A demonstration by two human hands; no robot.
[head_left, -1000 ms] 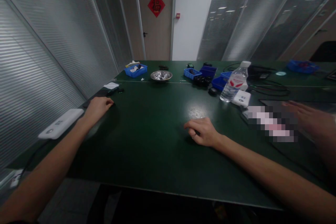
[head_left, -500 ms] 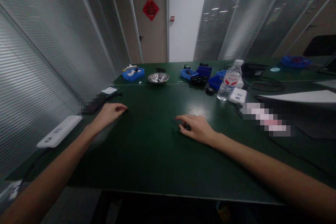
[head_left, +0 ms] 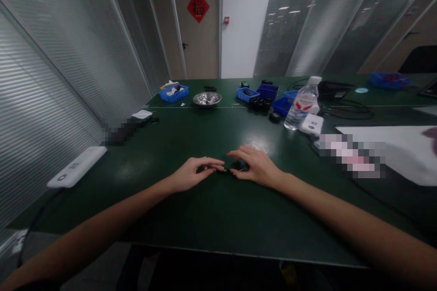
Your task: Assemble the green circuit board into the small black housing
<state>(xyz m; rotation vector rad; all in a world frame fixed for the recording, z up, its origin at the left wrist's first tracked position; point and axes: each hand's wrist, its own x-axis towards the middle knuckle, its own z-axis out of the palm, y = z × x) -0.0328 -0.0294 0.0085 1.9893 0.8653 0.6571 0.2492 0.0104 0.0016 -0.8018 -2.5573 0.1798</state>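
Observation:
My left hand point(head_left: 193, 173) is at the middle of the green table point(head_left: 191, 218), its thumb and fingers closed together and pointing right. At its fingertips is a small dark piece point(head_left: 225, 170) with a green glint, too small to name. Facing it from the right is my right hand point(head_left: 257, 167), index finger stretched out above and the other fingers curled. A thin, light-coloured thing point(head_left: 238, 171) shows at its thumb tip; its kind cannot be made out. The two hands' fingertips almost meet.
Farther back stand a metal bowl point(head_left: 207, 105), a blue basket point(head_left: 174, 97) and several blue trays. A water bottle point(head_left: 302, 105) stands at right beside a white box point(head_left: 311, 125). A white power bank point(head_left: 78, 167) lies left. Paper point(head_left: 385, 145) lies right, near a blurred dark shape.
My left hand has moved right from the table's left side to beside my right hand, which stays nearly in place. The white sheet at right now lies flatter and nearer.

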